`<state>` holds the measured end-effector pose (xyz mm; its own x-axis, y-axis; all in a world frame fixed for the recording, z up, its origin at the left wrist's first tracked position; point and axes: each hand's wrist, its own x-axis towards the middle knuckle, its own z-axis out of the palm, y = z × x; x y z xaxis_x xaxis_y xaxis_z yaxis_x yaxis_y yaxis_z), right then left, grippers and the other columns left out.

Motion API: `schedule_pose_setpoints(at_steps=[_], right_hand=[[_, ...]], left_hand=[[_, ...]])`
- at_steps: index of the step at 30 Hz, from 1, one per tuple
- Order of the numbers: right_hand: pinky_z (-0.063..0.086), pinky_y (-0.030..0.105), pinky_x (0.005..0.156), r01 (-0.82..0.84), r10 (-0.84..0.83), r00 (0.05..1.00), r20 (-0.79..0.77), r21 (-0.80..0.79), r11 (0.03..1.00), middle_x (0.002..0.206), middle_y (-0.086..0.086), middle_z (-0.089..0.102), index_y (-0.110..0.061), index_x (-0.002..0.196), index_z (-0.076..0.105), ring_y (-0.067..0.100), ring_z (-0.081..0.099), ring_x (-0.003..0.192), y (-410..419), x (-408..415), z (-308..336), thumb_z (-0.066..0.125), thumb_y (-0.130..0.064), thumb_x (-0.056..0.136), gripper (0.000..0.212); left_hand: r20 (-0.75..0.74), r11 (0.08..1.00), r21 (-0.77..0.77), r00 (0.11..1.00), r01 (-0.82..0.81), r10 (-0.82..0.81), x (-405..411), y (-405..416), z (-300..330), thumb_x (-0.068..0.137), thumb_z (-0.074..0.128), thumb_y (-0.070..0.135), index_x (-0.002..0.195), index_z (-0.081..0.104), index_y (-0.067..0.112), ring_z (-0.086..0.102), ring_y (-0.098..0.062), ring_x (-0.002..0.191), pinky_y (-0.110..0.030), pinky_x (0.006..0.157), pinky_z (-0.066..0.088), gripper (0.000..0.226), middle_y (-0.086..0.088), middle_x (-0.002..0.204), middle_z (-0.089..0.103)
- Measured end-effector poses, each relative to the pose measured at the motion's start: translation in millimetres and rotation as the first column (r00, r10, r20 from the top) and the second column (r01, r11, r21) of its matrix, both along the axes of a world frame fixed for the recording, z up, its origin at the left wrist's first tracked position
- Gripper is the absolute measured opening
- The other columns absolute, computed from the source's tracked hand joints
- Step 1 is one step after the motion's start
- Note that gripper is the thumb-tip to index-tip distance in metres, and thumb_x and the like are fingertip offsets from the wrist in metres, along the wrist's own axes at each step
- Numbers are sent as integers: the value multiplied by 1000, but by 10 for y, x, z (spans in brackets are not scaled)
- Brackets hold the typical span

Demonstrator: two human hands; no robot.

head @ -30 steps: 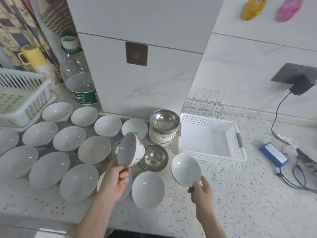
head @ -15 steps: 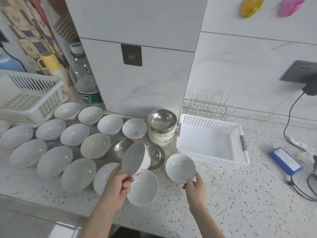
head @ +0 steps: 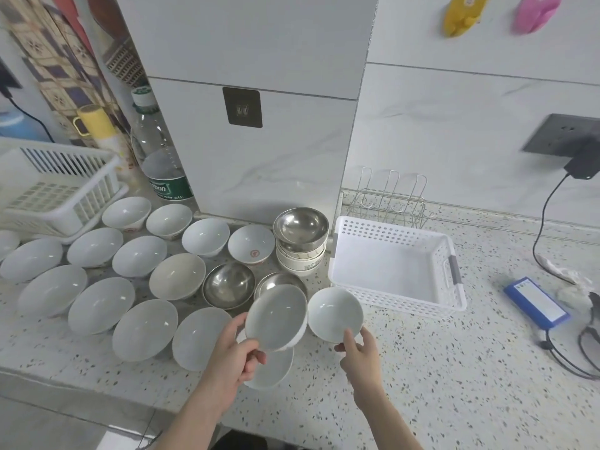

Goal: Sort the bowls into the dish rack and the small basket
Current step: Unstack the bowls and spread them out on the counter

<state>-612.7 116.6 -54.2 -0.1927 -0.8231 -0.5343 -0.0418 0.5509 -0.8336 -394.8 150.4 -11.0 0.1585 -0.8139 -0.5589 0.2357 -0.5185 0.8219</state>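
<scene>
Left hand (head: 238, 347) is what I'm watching first: it's pinching the near rim of a white ceramic bowl with a red mark on its outside (head: 276, 317), thumb on the inside, fingers curled underneath, bowl tipped up so the opening faces me. Right hand (head: 358, 347) has its own small plain white ceramic bowl (head: 335, 314), thumb over the near edge and fingers underneath, also tilted toward the camera. Both forearms come in from the bottom of the view and both bowls hang above the speckled stone counter (head: 454, 368), just beside each other, I can't tell if the rims touch.

Pretty sure I'm at the very start of the sorting. The white perforated plastic basket (head: 453, 264) just right of the bowls has nothing in it, the white slatted plastic dish rack (head: 61, 193) far left looks bare too, and the rest of the white bowls plus a couple of steel ones (head: 229, 285) sit spread on the counter.

Next move, I'd guess: right-hand bowl goes over the basket's near wall and gets set flat. Left one needs a long carry over the spread if it's for the rack, so lift it high.
</scene>
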Motion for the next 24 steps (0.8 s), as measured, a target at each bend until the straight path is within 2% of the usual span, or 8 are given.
schedule_pose_setpoints(at_steps=[3, 5, 7, 9, 12, 17, 20, 24], right_hand=[[40, 27, 58, 0, 0, 1000, -17, 30, 1000, 89, 7, 69, -24, 142, 40, 12, 51, 68, 6, -60, -1, 46, -38, 100, 44], [42, 26, 58, -6, 4, 989, -150, -15, 1000, 80, 4, 69, -23, 135, 48, 8, 58, 69, 46, -127, 4, 45, -40, 100, 39], [42, 24, 52, -67, 26, 956, -292, -133, 989, 64, -3, 65, -24, 122, 58, 1, 56, 53, 117, -200, 41, 45, -38, 99, 30], [45, 27, 56, -117, 45, 958, -284, -241, 963, 58, -4, 63, -30, 107, 66, 0, 54, 50, 187, -259, 85, 45, -32, 100, 23], [44, 27, 65, -151, 97, 977, -189, -293, 944, 60, 1, 65, -33, 93, 71, 1, 52, 53, 280, -340, 142, 43, -24, 102, 30], [41, 17, 52, -304, 249, 943, -222, -264, 915, 52, 0, 62, -28, 95, 68, 3, 56, 50, 383, -411, 150, 59, -27, 93, 9], [46, 15, 51, -355, 291, 908, -301, -186, 916, 53, 4, 64, -32, 98, 63, 9, 61, 53, 411, -436, 96, 62, -11, 87, 24], [47, 21, 52, -366, 306, 890, -337, -131, 921, 60, 4, 68, -36, 98, 57, 18, 63, 59, 434, -419, 33, 61, -9, 84, 31]], left_hand=[[84, 996, -10, 993, 85, -84, -107, 26, 30, 89, 45, -9, 129, 49, 31, 35, -10, 40, -20, 37, 24, 57, -18, 59, 62], [144, 988, -24, 979, 151, -146, -190, 44, 51, 89, 46, -8, 127, 49, 35, 38, -11, 41, -21, 39, 26, 57, -17, 59, 63], [210, 974, -32, 954, 226, -214, -272, 60, 50, 89, 46, -5, 126, 48, 40, 42, -13, 43, -22, 42, 32, 58, -14, 58, 64], [264, 953, -21, 921, 302, -286, -350, 70, 20, 90, 44, -1, 127, 45, 43, 49, -13, 47, -22, 45, 38, 57, -8, 56, 63], [306, 917, 2, 873, 399, -381, -460, 95, -31, 93, 41, 2, 134, 39, 43, 58, -13, 54, -21, 49, 44, 57, -1, 49, 60], [314, 892, 35, 843, 450, -438, -548, 171, -106, 95, 42, 5, 139, 33, 41, 59, -6, 51, -19, 49, 44, 58, -1, 53, 65], [365, 883, 56, 814, 465, -452, -566, 223, -143, 96, 43, 8, 141, 34, 40, 58, -2, 49, -17, 50, 45, 56, -1, 59, 70], [435, 881, 62, 782, 469, -447, -597, 292, -201, 97, 47, 12, 146, 31, 39, 60, -1, 50, -17, 50, 45, 59, -2, 64, 72]])
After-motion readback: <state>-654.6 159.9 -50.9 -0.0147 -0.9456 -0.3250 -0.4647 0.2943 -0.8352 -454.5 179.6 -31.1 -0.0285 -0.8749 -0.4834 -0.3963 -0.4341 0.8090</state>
